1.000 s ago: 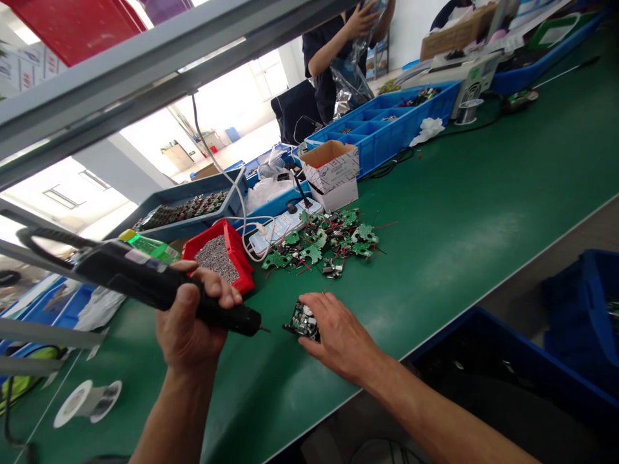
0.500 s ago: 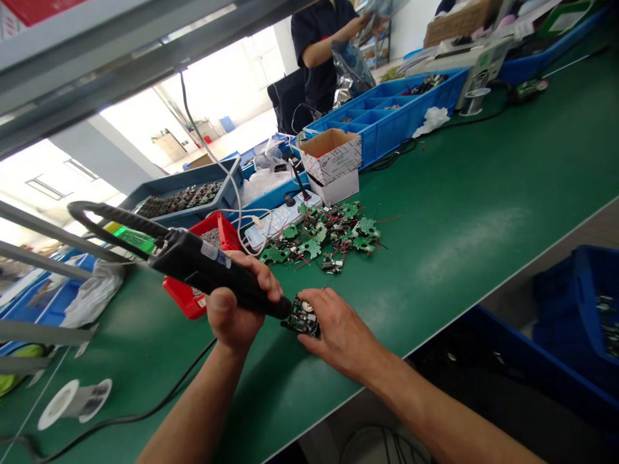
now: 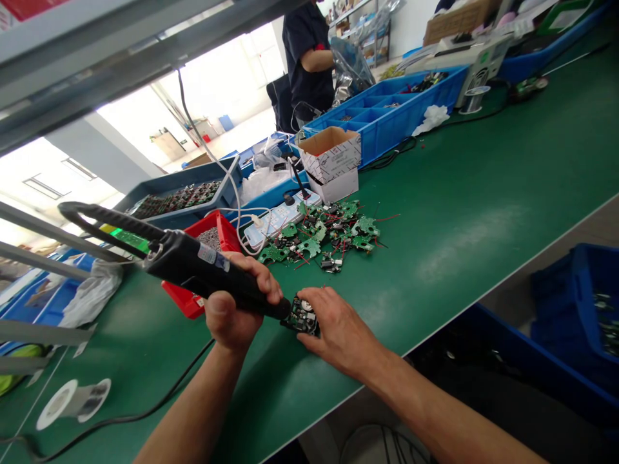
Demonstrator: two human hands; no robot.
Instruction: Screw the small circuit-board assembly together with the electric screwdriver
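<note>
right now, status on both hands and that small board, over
Left hand shut on electric screwdriver, tip down at small black assembly. Right hand pinning assembly to green bench. Loose green boards lie behind, apart from it.

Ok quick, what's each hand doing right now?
Left hand: closed around the black electric screwdriver.
Right hand: fingers pressed on the small black assembly, steadying it on the green table.

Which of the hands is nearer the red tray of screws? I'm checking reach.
Left. The left hand, wrapped around the electric screwdriver, sits right beside the red tray. The right hand rests on the small assembly, farther from it.
</note>
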